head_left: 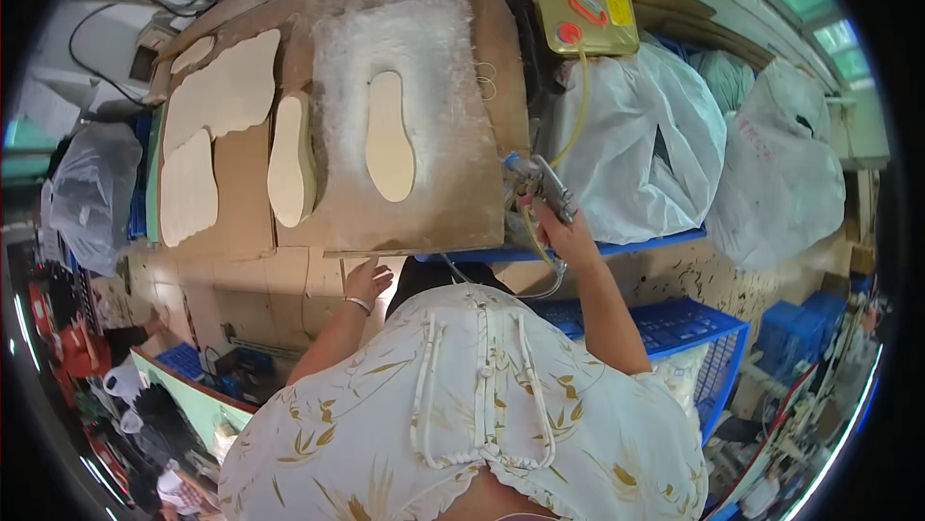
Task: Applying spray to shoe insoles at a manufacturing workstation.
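Note:
My right hand (571,240) is wrapped round the handle of a metal spray gun (553,189), just past the right edge of the cardboard-covered table. Its nozzle end points left, and a yellowish hose (585,102) leads to it. My left hand (366,284) is beside the table's front edge, fingers apart and holding nothing. Between the hands, a single cream insole (389,140) lies flat on cardboard (414,230) coated with whitish residue. To its left stands a thick stack of similar insoles (289,164).
Cream sheet pieces (226,82) lie on the table's left side. A yellow jerrycan (604,5) with a red cap stands back right. White plastic bags (636,155) fill the right, above a blue crate (674,323). Another person (85,349) is at the far left.

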`<state>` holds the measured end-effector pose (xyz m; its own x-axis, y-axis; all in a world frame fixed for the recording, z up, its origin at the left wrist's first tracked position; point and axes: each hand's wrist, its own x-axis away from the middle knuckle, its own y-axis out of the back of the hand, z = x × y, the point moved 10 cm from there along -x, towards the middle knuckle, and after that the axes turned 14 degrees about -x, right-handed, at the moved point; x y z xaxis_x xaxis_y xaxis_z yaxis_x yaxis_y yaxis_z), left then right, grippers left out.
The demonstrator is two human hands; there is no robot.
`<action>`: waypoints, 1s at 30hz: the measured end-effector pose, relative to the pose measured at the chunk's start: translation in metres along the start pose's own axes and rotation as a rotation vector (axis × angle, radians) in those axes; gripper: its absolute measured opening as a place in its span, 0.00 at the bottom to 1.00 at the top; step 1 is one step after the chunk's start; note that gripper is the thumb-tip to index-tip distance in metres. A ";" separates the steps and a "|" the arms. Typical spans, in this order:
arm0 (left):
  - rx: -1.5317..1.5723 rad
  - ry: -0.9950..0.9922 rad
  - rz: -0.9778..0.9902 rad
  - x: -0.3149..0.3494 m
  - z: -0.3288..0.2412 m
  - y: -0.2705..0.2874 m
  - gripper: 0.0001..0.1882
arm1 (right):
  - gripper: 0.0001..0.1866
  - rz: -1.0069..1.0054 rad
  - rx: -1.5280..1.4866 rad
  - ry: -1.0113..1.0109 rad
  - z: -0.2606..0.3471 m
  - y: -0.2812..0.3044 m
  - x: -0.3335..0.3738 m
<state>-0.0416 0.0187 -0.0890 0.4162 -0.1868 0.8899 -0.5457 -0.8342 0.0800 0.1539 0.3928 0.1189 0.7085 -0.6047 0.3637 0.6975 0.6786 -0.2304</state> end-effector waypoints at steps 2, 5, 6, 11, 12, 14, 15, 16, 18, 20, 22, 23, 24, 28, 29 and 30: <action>0.233 -0.060 0.010 -0.006 -0.004 -0.019 0.28 | 0.16 0.010 0.154 -0.006 0.017 0.006 -0.006; 0.359 -0.135 0.033 -0.018 -0.020 0.023 0.17 | 0.18 0.030 0.134 -0.044 0.022 -0.045 -0.006; 0.376 -0.135 0.041 -0.017 -0.021 0.021 0.17 | 0.18 0.034 0.152 -0.041 0.025 -0.054 -0.007; 0.324 -0.107 0.171 -0.010 -0.021 -0.006 0.13 | 0.18 0.017 0.143 0.022 0.051 -0.110 -0.012; 0.284 -0.103 0.225 -0.012 -0.022 -0.011 0.12 | 0.18 0.008 0.153 0.032 0.050 -0.115 -0.015; 0.272 -0.097 0.269 -0.016 -0.022 -0.012 0.13 | 0.17 -0.032 0.238 0.191 0.057 -0.120 -0.026; 0.264 -0.085 0.293 -0.016 -0.021 -0.012 0.13 | 0.17 -0.035 0.246 0.201 0.062 -0.122 -0.030; 0.265 -0.093 0.304 -0.015 -0.022 -0.010 0.13 | 0.17 -0.105 0.276 0.131 0.063 -0.114 -0.035; 0.288 -0.112 0.304 -0.012 -0.021 -0.001 0.14 | 0.17 -0.180 0.309 0.068 0.075 -0.113 -0.044; 0.274 -0.103 0.356 -0.020 -0.004 0.008 0.15 | 0.17 -0.189 0.089 0.276 0.125 -0.130 -0.047; 0.250 -0.083 0.390 -0.021 0.007 0.010 0.15 | 0.18 -0.249 0.134 0.258 0.137 -0.134 -0.063; 0.232 -0.061 0.402 -0.022 0.014 0.014 0.15 | 0.18 -0.292 0.169 0.228 0.140 -0.137 -0.073; 0.250 -0.067 0.463 -0.021 0.014 0.012 0.16 | 0.21 -0.272 0.167 0.200 0.131 -0.136 -0.089; 0.160 -0.285 0.415 -0.008 -0.020 0.029 0.18 | 0.24 -0.311 0.350 0.139 0.093 -0.126 -0.143; 0.223 -0.183 0.402 -0.018 -0.016 0.040 0.19 | 0.24 -0.304 0.359 0.140 0.088 -0.125 -0.154; 0.288 -0.080 0.383 -0.024 -0.009 0.051 0.19 | 0.24 -0.311 0.368 0.185 0.090 -0.130 -0.161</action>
<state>-0.0860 -0.0151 -0.1026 0.2859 -0.5384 0.7927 -0.4518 -0.8053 -0.3840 -0.0606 0.4399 0.1714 0.5042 -0.8421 0.1915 0.8175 0.5369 0.2085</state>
